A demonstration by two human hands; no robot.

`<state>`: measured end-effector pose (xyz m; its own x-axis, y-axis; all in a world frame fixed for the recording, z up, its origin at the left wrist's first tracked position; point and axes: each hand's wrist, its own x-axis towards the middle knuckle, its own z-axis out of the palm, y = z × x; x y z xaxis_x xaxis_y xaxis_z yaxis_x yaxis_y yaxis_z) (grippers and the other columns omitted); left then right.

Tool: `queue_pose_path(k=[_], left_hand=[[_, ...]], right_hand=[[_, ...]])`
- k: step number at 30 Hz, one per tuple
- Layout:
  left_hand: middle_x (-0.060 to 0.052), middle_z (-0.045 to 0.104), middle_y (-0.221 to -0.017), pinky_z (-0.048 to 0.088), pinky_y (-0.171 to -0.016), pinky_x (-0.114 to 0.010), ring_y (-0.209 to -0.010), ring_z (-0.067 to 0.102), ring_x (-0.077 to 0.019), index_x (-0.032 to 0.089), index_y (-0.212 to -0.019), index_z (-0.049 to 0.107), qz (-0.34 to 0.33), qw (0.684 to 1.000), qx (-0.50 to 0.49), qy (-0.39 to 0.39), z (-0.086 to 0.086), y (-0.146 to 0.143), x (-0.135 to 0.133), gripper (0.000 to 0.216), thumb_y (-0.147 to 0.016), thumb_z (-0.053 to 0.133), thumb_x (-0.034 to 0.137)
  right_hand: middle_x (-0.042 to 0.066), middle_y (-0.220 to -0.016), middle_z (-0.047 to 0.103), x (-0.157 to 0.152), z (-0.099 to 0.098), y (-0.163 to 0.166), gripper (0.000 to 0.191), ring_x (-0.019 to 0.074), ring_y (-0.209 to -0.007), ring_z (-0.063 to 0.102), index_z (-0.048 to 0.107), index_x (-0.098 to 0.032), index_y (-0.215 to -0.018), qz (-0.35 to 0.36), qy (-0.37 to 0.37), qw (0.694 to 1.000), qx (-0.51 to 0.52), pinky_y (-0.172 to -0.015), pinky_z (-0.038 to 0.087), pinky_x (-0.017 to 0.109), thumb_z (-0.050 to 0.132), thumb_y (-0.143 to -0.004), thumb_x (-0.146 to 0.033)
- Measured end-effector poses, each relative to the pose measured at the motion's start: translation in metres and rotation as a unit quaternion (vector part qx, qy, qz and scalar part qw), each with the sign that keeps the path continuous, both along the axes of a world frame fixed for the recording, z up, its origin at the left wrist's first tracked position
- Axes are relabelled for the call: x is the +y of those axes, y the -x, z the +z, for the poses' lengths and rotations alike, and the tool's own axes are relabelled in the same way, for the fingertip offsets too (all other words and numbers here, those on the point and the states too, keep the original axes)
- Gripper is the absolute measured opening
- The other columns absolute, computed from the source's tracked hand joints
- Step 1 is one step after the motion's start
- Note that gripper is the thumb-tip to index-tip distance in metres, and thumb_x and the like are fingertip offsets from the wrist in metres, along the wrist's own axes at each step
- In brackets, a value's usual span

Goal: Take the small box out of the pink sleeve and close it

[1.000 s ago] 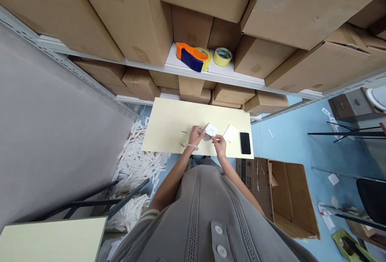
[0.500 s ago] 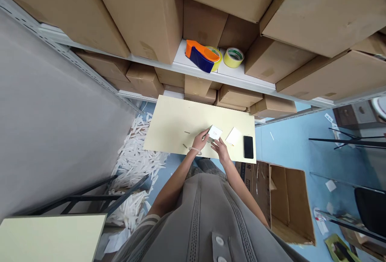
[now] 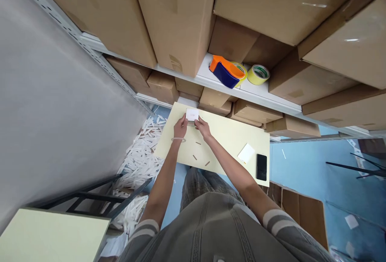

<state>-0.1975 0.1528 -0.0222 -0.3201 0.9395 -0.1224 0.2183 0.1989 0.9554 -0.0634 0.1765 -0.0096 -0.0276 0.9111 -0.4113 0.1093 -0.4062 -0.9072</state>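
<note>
Near the far left corner of the pale yellow table (image 3: pixel 229 137), a small white box (image 3: pixel 192 114) with faint print on top is between my hands. My left hand (image 3: pixel 180 127), with a light bracelet at the wrist, grips its left side. My right hand (image 3: pixel 202 127) has its fingers closed at the box's near right corner. Several thin brown strips (image 3: pixel 194 157) lie on the table nearer to me. Right of them are a flat white card or pad (image 3: pixel 246 153) and a black phone (image 3: pixel 261 167).
Shelves (image 3: pixel 280 102) of cardboard boxes (image 3: pixel 177 20) stand behind the table, holding an orange and blue tape dispenser (image 3: pixel 224 72) and a yellow tape roll (image 3: pixel 258 74). White paper strips (image 3: pixel 144 153) heap on the left floor. An open carton (image 3: pixel 310 217) stands at right.
Both hands have carried the white box away from me and leftward to the table's far side. Another brown strip now shows on the table. The camera view has shifted.
</note>
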Motion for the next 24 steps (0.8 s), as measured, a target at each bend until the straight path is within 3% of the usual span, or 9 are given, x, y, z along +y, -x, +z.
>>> queue_pose_path(k=[4,8,15,19,22,24], left_hand=[[-0.005,0.064,-0.124,0.046,-0.096,-0.030,-0.111,0.060,-0.0199,0.021,-0.131,0.057,0.053,0.999,0.007,0.007,-0.008,0.025,0.013,0.042,-0.091,0.052,0.034],[-0.006,0.062,-0.127,0.045,-0.097,-0.028,-0.113,0.059,-0.0194,0.021,-0.133,0.054,0.052,0.999,0.010,0.002,-0.014,0.026,0.011,0.045,-0.093,0.048,0.039],[-0.008,0.053,-0.137,0.042,-0.103,-0.033,-0.124,0.052,-0.0226,0.023,-0.137,0.050,0.095,0.995,-0.034,-0.010,-0.015,0.012,0.006,0.051,-0.092,0.047,0.047],[-0.007,0.042,-0.148,0.037,-0.108,-0.035,-0.133,0.043,-0.0226,0.026,-0.143,0.040,0.130,0.990,-0.041,-0.020,-0.010,0.012,-0.039,0.059,-0.091,0.047,0.051],[-0.007,0.043,-0.147,0.034,-0.111,-0.036,-0.133,0.043,-0.0222,0.024,-0.142,0.042,0.157,0.987,-0.021,-0.004,-0.007,0.010,-0.101,0.059,-0.091,0.045,0.053],[-0.008,0.045,-0.145,0.032,-0.113,-0.038,-0.134,0.041,-0.0234,0.022,-0.140,0.045,0.177,0.984,0.006,0.014,-0.006,0.007,-0.148,0.059,-0.090,0.046,0.054]], right_hand=[[0.001,-0.111,0.069,0.025,-0.016,0.030,0.056,0.0201,-0.098,0.065,0.059,-0.026,-0.128,0.030,-0.024,0.998,-0.046,-0.087,0.052,0.040,0.059,-0.080,-0.054],[0.000,-0.118,0.067,0.028,-0.025,0.029,0.058,0.0221,-0.111,0.061,0.057,-0.029,-0.130,0.068,-0.041,0.994,-0.079,-0.092,0.050,0.040,0.054,-0.082,-0.060],[0.002,-0.130,0.060,0.026,-0.007,0.017,0.067,0.0223,-0.112,0.061,0.045,-0.030,-0.140,0.112,0.007,0.992,-0.064,-0.094,0.050,0.039,0.055,-0.082,-0.060],[0.004,-0.143,0.048,-0.006,0.002,-0.002,0.075,0.0222,-0.131,0.046,0.036,-0.027,-0.146,0.095,-0.007,0.995,-0.036,-0.107,0.038,0.039,0.056,-0.081,-0.060],[0.006,-0.149,0.039,-0.049,0.000,-0.034,0.077,0.0236,-0.135,0.041,0.034,-0.026,-0.147,0.100,-0.003,0.995,-0.023,-0.109,0.035,0.040,0.053,-0.082,-0.064],[0.006,-0.146,0.043,-0.079,-0.003,-0.060,0.077,0.0247,-0.132,0.044,0.036,-0.026,-0.146,0.117,0.010,0.993,-0.028,-0.109,0.036,0.042,0.052,-0.081,-0.065]])
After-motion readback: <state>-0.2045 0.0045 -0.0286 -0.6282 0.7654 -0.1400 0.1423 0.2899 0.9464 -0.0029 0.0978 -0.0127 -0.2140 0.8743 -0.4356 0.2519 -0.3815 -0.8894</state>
